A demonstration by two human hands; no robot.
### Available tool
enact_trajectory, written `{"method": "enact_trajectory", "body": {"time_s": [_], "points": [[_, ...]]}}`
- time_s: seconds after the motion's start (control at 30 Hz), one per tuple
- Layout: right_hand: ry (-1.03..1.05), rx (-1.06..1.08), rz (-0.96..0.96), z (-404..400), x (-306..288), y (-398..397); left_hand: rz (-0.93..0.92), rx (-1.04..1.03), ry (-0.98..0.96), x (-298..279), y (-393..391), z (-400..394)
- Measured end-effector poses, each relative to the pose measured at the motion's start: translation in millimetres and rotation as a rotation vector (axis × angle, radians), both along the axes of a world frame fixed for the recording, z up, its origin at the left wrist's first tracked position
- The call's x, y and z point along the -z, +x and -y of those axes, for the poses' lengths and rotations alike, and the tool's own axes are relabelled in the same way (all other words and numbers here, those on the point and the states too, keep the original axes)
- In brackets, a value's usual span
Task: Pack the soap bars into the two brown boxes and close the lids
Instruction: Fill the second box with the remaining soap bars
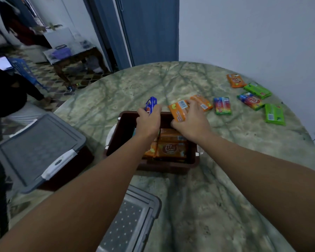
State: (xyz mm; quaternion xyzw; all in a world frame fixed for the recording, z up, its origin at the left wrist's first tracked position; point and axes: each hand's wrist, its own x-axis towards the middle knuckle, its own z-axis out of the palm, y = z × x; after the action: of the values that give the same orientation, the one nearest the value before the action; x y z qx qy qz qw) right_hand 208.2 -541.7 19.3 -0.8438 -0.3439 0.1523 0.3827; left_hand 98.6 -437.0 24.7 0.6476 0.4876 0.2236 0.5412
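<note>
Left hand (148, 120): over the far left corner of the open brown box (127, 124), fingers curled round a blue soap bar (151, 104) held upright above the rim.
Right hand (190, 120): over the far right corner of the same box, fingers and thumb gripping an orange soap bar (177, 110), tilted, label side up.
Open brown box: at the centre of the bench (225, 179), lid off; orange bars (172, 148) are stacked inside at the near right, the left part of the interior dark.
Loose lid (133, 222): grey, lying flat on the bench at 6 o'clock from the open box, well apart from it.
Second brown box (80, 159): at 9 o'clock from the open box, at the bench's left edge, grey lid (38, 150) with white latches lying on top; whether the latches are fastened cannot be told.
Bars still on the bench: an orange one (203, 101) just beyond the right hand, touching or nearly touching its fingertips; a rainbow one (222, 105) at 2 o'clock from the box; farther toward 2 o'clock a cluster of another orange (235, 80), two green (257, 90) (274, 114) and a second rainbow bar (251, 101).
Beyond the bench: a seated person in dark clothes (5, 95) at 10 o'clock and a blue door (149, 30) at 12 o'clock.
</note>
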Motion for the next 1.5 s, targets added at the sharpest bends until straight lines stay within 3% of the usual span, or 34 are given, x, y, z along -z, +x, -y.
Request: {"method": "enact_trajectory", "body": {"time_s": [0.13,0.3,0.63,1.0,1.5], "points": [[-0.105,-0.143,0.208,-8,7,-14,-0.079,0.06,0.081,9,-32,-23],[-0.35,-0.281,0.477,-6,25,-15,-0.34,0.314,0.393,32,-68,-54],[-0.447,-0.355,0.654,-11,38,-11,-0.659,0.676,0.72,48,-72,-72],[-0.512,-0.359,0.695,-12,39,-8,-0.52,0.649,0.795,62,-76,-69],[-0.558,-0.309,0.745,-20,40,-10,-0.592,0.647,0.862,69,-64,-74]]}}
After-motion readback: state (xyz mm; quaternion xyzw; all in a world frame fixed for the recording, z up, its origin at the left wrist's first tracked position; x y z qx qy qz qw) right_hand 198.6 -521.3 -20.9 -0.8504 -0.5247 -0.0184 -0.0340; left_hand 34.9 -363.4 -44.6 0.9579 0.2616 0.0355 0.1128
